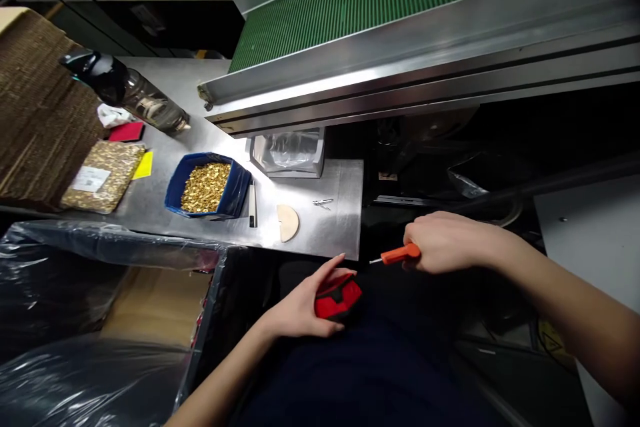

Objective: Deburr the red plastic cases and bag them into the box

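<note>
Red plastic part (339,296) sits low before me, gripped in my left hand (300,310); it seems light, stiff and a little slick, best pinched at its edges. My right hand (445,241) clasps an orange-handled screwdriver (397,255) just beside it.

Red part (339,298), orange-handled screwdriver (399,255) in hands

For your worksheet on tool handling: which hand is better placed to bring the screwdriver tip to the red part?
Right hand: it grips the orange screwdriver, tip toward the red part in the left hand.
</note>
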`<state>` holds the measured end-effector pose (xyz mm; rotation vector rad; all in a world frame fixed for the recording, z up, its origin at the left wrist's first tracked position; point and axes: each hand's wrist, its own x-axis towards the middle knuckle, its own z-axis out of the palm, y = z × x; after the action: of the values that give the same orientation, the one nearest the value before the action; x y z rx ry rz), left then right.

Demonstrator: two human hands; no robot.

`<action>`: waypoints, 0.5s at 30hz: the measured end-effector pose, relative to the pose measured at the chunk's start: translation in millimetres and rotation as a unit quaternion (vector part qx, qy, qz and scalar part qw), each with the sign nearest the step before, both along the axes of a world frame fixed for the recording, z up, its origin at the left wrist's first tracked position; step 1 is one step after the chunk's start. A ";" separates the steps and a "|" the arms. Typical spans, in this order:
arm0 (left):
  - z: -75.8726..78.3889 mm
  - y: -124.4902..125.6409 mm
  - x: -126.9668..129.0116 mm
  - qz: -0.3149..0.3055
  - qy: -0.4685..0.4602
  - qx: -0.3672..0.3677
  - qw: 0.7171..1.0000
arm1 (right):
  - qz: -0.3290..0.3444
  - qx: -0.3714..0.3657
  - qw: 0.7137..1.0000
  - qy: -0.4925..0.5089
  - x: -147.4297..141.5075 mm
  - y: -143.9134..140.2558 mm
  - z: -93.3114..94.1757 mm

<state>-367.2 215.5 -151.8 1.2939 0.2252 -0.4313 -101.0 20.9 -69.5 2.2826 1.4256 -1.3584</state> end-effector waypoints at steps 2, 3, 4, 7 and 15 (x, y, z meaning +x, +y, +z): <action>-5.5 0.2 -4.8 0.117 0.022 -0.146 0.982 | 0.004 -0.004 1.000 -0.003 4.8 1.6 -9.5; -9.4 -0.6 -7.4 0.184 0.029 -0.201 0.962 | 0.008 -0.003 1.000 0.010 4.2 1.2 -15.1; -13.4 -1.6 -9.7 0.244 0.033 -0.236 0.940 | 0.012 0.000 1.000 0.025 1.8 -0.1 -20.6; -21.4 -3.9 -11.2 0.323 0.071 -0.209 0.920 | 0.024 0.016 0.998 0.055 -11.2 -8.4 -34.1; 4.9 4.8 21.2 0.065 0.003 0.257 0.964 | 0.017 0.012 1.000 0.016 -14.2 -12.2 -24.6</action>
<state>-346.1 220.3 -146.9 1.7745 0.4454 -0.2711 -115.2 8.7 -94.1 2.2505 1.4913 -1.3815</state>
